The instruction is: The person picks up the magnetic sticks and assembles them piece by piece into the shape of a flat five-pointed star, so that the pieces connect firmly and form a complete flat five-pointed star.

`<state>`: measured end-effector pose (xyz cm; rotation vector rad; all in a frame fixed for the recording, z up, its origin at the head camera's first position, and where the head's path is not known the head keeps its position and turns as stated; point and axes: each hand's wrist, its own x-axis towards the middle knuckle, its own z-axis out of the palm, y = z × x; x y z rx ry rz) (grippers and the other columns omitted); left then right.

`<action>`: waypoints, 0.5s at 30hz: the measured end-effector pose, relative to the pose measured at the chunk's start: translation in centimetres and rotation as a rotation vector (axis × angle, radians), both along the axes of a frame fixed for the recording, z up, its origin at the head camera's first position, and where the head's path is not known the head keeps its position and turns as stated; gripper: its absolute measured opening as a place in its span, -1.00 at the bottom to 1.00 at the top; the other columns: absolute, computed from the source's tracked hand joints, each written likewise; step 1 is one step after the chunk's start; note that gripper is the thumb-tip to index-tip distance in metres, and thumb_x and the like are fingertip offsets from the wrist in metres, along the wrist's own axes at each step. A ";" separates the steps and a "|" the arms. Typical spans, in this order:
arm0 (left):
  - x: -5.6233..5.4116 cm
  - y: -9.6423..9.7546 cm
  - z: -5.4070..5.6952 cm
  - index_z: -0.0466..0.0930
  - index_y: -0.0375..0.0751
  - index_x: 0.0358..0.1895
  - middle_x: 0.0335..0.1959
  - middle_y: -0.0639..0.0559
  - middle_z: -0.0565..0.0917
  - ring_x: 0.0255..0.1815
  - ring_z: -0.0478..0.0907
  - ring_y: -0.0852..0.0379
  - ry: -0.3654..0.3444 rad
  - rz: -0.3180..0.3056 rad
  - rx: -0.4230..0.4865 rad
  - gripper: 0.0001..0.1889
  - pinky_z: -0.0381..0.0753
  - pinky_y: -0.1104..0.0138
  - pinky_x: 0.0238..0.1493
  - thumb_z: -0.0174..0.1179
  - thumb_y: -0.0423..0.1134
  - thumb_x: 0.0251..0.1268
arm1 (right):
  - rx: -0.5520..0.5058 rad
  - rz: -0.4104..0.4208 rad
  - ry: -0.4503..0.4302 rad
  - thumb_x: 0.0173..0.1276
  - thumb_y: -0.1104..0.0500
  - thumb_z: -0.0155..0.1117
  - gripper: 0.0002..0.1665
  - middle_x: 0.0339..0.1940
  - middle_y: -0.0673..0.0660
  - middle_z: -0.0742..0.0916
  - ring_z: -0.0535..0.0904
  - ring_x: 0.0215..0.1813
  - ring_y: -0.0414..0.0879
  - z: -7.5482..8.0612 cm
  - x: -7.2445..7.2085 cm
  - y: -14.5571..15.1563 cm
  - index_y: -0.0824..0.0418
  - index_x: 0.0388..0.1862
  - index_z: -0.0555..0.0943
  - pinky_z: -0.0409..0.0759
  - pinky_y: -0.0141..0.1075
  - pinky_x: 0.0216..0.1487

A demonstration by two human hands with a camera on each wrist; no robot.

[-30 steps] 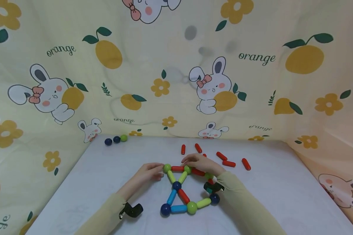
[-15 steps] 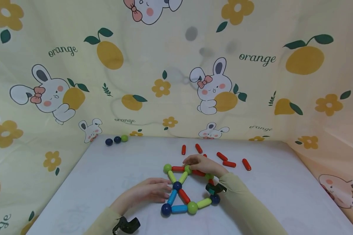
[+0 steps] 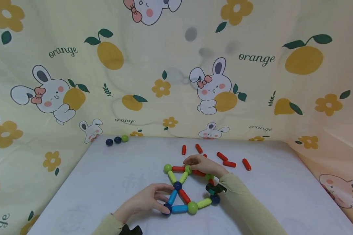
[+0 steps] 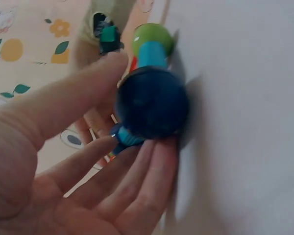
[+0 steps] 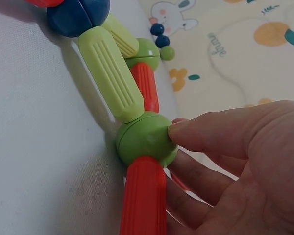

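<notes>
Magnetic balls and rods form a flat linked figure on the table. My left hand (image 3: 145,199) holds the dark blue ball (image 4: 153,103) at its near-left corner between thumb and fingers. The left index finger reaches beside the central dark blue ball (image 3: 177,185). Blue rods (image 3: 179,209) join the corner ball to its neighbours. At the figure's far side, my right hand (image 3: 204,164) pinches a green ball (image 5: 147,139), with a red rod (image 5: 146,198) and a light green rod (image 5: 111,73) attached. The right wrist and sleeve partly cover the figure's right side.
Several loose red rods (image 3: 229,164) lie behind the right hand. Loose dark blue balls (image 3: 109,142) and a green ball (image 3: 125,138) sit at the table's back left. A patterned curtain (image 3: 170,81) stands behind and at both sides of the table (image 3: 270,195).
My left hand has left the green ball at the figure's far left and come nearer, down to the near-left dark blue ball. My right hand has barely moved.
</notes>
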<state>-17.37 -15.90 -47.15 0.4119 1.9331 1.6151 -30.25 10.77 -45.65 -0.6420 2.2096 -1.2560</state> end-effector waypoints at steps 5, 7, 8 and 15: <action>0.2 0.2 0.0 0.44 -0.20 0.24 0.15 -0.09 0.53 -0.05 0.59 -0.05 0.026 0.029 0.001 -0.36 0.63 0.17 -0.07 0.42 -0.46 0.01 | 0.009 0.001 0.012 0.42 0.29 0.12 -0.64 0.04 0.10 0.65 0.49 0.10 0.00 0.2 0.1 0.1 0.25 0.18 0.53 0.45 -0.06 0.19; 0.2 0.0 0.2 0.45 -0.19 0.22 0.12 -0.08 0.55 -0.06 0.59 -0.04 0.047 0.042 -0.027 -0.38 0.64 0.17 -0.10 0.41 -0.46 0.01 | 0.018 -0.001 0.022 0.42 0.28 0.13 -0.64 0.03 0.09 0.65 0.49 0.09 0.00 0.2 0.1 0.2 0.24 0.18 0.53 0.45 -0.06 0.18; 0.2 -0.1 0.3 0.46 -0.20 0.21 0.10 -0.08 0.56 -0.06 0.59 -0.04 0.062 0.049 -0.044 -0.39 0.64 0.16 -0.10 0.41 -0.46 0.02 | 0.026 -0.004 0.028 0.41 0.28 0.14 -0.64 0.02 0.08 0.65 0.49 0.09 -0.01 0.2 0.1 0.3 0.24 0.17 0.54 0.45 -0.06 0.18; -0.8 -2.0 0.2 0.48 -0.30 0.13 -0.01 -0.13 0.60 -0.08 0.58 -0.05 0.204 0.127 -0.138 -0.51 0.61 0.12 -0.06 0.37 -0.41 0.09 | 0.052 -0.020 0.042 0.41 0.30 0.10 -0.65 -0.02 0.12 0.65 0.52 -0.02 -0.02 0.5 0.0 1.5 0.29 0.16 0.52 0.55 -0.20 0.03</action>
